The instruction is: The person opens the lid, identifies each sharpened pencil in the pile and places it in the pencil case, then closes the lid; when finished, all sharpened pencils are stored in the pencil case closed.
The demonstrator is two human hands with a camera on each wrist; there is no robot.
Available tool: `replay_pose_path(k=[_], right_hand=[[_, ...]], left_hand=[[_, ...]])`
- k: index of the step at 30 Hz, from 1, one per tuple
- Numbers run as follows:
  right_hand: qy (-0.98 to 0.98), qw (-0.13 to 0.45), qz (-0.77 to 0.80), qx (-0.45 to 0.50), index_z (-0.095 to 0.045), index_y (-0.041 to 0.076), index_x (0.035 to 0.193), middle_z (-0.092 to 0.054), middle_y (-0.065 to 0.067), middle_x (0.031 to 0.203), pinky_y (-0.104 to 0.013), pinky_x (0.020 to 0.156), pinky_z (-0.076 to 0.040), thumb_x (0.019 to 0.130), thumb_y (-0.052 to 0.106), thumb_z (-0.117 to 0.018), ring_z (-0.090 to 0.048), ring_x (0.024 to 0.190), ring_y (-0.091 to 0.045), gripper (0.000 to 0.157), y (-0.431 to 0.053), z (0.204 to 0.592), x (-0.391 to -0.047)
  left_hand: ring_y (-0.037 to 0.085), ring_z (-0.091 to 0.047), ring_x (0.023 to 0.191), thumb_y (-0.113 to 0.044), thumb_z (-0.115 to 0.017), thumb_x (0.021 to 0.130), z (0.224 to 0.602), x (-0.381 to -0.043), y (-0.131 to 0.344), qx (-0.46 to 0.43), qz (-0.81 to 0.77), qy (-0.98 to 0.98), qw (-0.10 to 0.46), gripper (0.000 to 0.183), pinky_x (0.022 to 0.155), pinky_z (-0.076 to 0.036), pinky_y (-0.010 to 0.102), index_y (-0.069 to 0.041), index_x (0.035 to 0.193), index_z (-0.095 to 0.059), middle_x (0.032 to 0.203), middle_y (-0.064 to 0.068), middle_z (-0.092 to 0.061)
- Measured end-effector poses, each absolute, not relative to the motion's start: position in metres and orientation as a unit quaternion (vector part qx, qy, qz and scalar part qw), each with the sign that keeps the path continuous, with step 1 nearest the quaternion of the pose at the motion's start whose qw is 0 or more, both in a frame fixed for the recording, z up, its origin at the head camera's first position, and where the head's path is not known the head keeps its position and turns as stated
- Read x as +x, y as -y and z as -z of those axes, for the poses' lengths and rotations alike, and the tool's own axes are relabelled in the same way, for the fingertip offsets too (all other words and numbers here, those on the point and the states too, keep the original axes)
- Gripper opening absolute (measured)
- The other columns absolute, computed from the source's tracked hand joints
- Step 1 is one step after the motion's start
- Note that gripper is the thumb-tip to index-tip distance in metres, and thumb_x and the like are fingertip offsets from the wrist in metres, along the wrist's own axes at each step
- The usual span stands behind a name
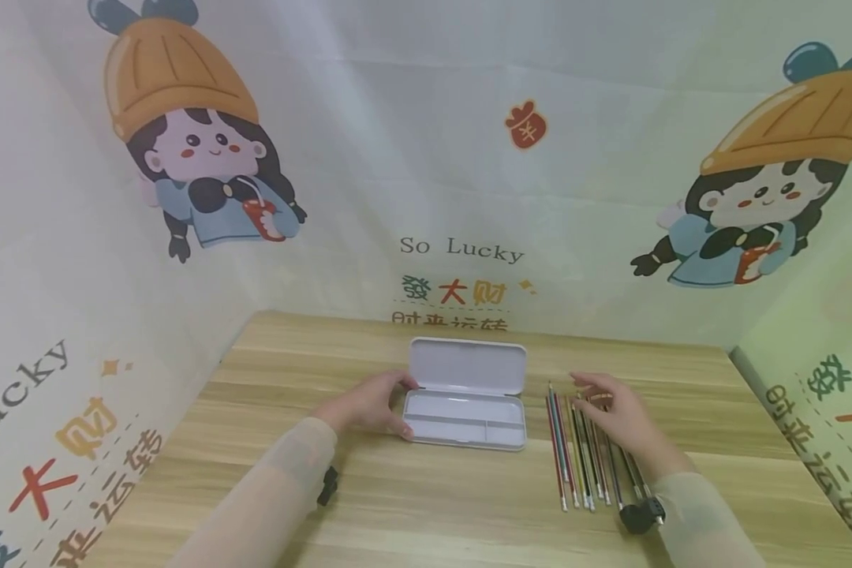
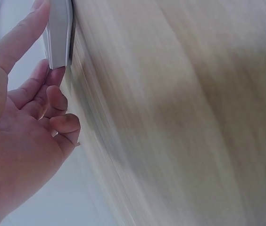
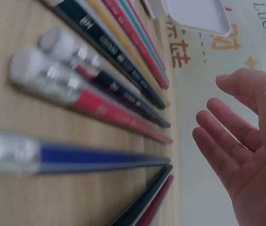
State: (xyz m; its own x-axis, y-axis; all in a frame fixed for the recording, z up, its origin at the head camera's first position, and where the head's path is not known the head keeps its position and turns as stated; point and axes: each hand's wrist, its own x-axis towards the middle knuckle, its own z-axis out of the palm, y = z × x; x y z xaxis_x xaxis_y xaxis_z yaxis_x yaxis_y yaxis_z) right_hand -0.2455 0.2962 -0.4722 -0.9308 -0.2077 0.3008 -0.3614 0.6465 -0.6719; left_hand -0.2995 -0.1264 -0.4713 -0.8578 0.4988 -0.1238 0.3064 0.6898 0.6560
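Note:
A white pencil case [image 1: 440,407] lies on the table with its lid [image 1: 467,367] raised at the back and its divided tray holding nothing. My left hand [image 1: 372,406] grips the left end of the case, thumb at the front corner and fingers toward the back. The left wrist view shows that case end [image 2: 60,35] between thumb and fingers. To the right of the case lies a loose row of several pencils [image 1: 557,442] with eraser ends toward me. Over their far ends hovers my right hand [image 1: 618,410], fingers spread and relaxed, apart from the blue pencil [image 3: 100,159].
The wooden table [image 1: 433,505] ends at a printed cloth backdrop [image 1: 355,181] behind and at both sides. A dark wrist camera [image 1: 639,517] sits by the near ends of the right-hand pencils, and another [image 1: 328,485] is under the left wrist.

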Motion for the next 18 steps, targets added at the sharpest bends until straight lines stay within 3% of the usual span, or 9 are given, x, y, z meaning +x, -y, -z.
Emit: replay_pose_path(k=[3,6,18], right_hand=[[0.907,0.103,-0.387,0.132,-0.061,-0.005,0.135,-0.069,-0.025,0.120,-0.029,0.086,-0.062,0.094,-0.002,-0.068,-0.069,0.102,-0.035,0.041,-0.302,0.473,-0.244],[0.912,0.111,-0.380,0.105,-0.062,-0.004,0.135,-0.071,-0.024,0.117,-0.020,0.082,-0.057,0.096,0.000,-0.066,-0.069,0.099,-0.031,0.039,-0.309,0.471,-0.242],[0.930,0.115,-0.348,0.037,-0.068,-0.006,0.123,-0.072,-0.021,0.105,-0.020,0.064,-0.052,0.098,0.003,-0.063,-0.066,0.087,-0.021,0.026,-0.335,0.465,-0.230]], left_hand=[[0.037,-0.050,0.139,-0.018,-0.096,0.067,0.472,-0.300,0.128,0.222,-0.324,-0.908,0.149,0.080,0.124,-0.035,0.053,-0.005,0.136,-0.057,0.143,0.017,-0.059],[0.037,-0.050,0.139,-0.018,-0.096,0.068,0.472,-0.300,0.127,0.221,-0.326,-0.908,0.146,0.080,0.124,-0.035,0.052,-0.005,0.136,-0.057,0.143,0.017,-0.059],[0.036,-0.051,0.138,-0.018,-0.096,0.066,0.472,-0.299,0.127,0.213,-0.327,-0.908,0.149,0.079,0.123,-0.036,0.052,-0.006,0.135,-0.058,0.141,0.016,-0.060]])
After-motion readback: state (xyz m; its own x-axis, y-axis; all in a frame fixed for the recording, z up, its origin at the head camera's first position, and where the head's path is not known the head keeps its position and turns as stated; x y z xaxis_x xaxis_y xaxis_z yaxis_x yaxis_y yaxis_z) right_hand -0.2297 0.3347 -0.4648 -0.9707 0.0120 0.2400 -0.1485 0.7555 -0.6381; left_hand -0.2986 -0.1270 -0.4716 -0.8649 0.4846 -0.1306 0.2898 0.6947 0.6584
